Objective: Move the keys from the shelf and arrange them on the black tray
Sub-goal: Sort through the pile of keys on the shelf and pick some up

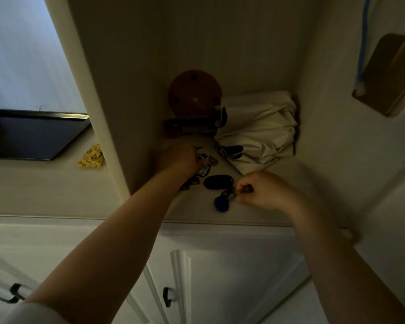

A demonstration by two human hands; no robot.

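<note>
Several keys and fobs lie on a pale shelf [262,206] inside a dim alcove. My left hand [178,159] is closed around a bunch of keys with charms [205,166] at the shelf's left. My right hand [264,191] pinches the ring of a set with a blue fob [221,204] near the front edge. A black oval fob [218,181] rests on the shelf between my hands. The black tray [31,134] sits on the counter to the left, outside the alcove.
A round brown wooden piece [194,94] leans at the back of the shelf over a dark holder [189,127]. A crumpled white bag [260,129] fills the back right. A yellow packet [91,157] lies beside the tray. White cabinet doors [220,277] are below.
</note>
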